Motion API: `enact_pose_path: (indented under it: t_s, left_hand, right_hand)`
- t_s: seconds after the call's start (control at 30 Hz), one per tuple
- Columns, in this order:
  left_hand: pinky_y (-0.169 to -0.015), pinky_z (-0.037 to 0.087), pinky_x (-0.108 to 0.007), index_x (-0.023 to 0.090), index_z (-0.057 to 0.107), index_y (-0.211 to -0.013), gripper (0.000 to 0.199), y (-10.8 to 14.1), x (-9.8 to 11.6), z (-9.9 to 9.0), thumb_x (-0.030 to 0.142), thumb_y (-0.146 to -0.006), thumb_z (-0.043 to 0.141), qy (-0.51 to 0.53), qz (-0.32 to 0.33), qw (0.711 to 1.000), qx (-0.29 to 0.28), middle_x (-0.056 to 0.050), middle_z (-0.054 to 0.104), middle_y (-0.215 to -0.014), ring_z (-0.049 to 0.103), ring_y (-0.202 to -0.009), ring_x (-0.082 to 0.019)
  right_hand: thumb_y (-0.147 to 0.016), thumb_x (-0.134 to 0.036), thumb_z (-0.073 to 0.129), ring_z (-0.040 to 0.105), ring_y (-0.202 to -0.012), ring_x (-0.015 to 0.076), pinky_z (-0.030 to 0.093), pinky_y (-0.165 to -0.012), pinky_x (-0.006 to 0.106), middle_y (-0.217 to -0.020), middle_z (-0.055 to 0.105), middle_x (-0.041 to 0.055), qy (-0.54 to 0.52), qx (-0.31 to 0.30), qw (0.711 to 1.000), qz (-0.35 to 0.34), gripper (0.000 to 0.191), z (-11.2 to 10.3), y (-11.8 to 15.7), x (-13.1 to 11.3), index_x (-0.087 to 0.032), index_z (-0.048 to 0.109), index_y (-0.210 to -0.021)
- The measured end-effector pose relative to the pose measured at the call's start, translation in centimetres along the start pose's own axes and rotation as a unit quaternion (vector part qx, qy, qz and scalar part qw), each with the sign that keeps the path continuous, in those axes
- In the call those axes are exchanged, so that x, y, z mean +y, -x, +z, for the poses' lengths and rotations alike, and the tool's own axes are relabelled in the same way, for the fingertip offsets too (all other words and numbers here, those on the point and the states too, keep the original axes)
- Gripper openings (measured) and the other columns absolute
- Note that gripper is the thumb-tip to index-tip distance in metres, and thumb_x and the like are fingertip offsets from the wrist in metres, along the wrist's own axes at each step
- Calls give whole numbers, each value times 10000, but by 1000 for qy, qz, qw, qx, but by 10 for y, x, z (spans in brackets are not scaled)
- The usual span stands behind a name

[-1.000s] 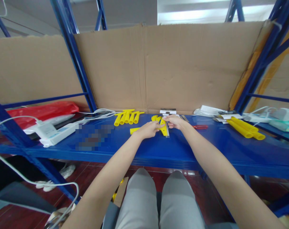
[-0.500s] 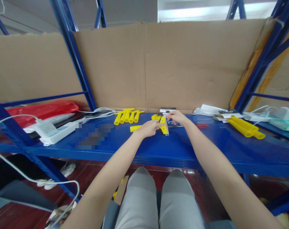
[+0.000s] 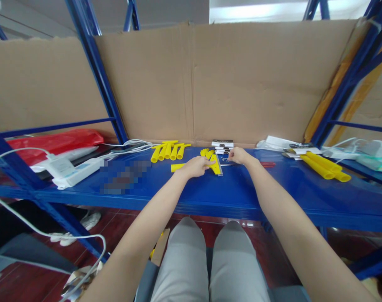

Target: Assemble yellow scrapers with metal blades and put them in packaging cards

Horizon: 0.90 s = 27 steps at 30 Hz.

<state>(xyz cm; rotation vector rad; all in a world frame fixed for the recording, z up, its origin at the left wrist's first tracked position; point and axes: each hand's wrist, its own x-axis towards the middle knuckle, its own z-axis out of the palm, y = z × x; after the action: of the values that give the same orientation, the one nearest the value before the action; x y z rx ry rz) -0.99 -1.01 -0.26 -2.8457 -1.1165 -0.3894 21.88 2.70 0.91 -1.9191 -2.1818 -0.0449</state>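
Note:
My left hand (image 3: 197, 167) is closed around a yellow scraper (image 3: 215, 164), whose handle sticks out to the left of the hand. A thin metal blade (image 3: 219, 165) lies along the scraper's right-hand edge. Just right of it, my right hand (image 3: 239, 155) is low over the shelf with fingers curled together beside small silvery pieces (image 3: 224, 159), perhaps screws. Whatever its fingertips pinch is hidden. Beneath my right wrist lies a screwdriver with a red handle (image 3: 268, 165). Several small yellow parts (image 3: 205, 152) rest behind my left hand.
Several yellow scraper handles (image 3: 167, 150) stand in a row at the back left of the blue shelf (image 3: 228, 197). White-and-black packs (image 3: 222, 145) sit behind the hands. Yellow tubes (image 3: 323, 167) lie at right; a white power strip (image 3: 79, 173) with cables lies at left.
My right hand has moved off the blade, slightly right, to the small silvery pieces. My left hand keeps the scraper in nearly the same place. The view has tilted a little.

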Motion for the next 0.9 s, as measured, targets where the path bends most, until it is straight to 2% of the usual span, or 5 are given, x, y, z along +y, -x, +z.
enact_pose_path:
  t_s: [0.3,0.6,0.73,0.8,0.9]
  left_hand:
    - [-934,468,-320,195,646,-1271,398,-1,-2,0,165,-891,531,10,0,1000,-9,-106,699,-1183,649,-1083,-249]
    - [-921,473,-321,184,656,-1258,389,1,5,-4,159,-894,521,-11,-17,1000,-24,-116,693,-1199,650,-1083,-256]
    - [-908,477,-307,189,660,-1252,380,1,4,-4,174,-896,528,-2,-11,1000,-20,-110,702,-1180,657,-1062,-243]
    - [-897,483,-308,186,656,-1258,387,1,2,-2,171,-897,518,-4,-7,1000,-15,-113,707,-1164,664,-1039,-240]
    - [-883,489,-316,175,662,-1248,396,1,1,0,147,-882,512,-1,-1,1000,-6,-118,716,-1136,674,-1005,-240]
  right_hand:
    - [-784,-191,684,708,-841,176,483,-725,192,-866,766,65,38,-16,999,10,140,-1,6,-5,-183,783,-883]
    - [-802,-108,600,709,-856,191,485,-734,206,-933,761,105,27,-40,999,25,200,-2,12,-13,-134,765,-911]
    - [-794,-102,603,701,-884,202,484,-744,217,-947,757,117,11,-21,999,29,187,-4,10,-12,-127,761,-891]
    - [-796,-101,605,693,-874,182,477,-740,206,-940,757,94,-26,2,1000,12,184,-6,8,-13,-143,754,-896]
    - [-816,-102,582,669,-787,146,467,-698,196,-895,750,70,-98,23,994,-50,178,-8,6,-21,-139,733,-902]
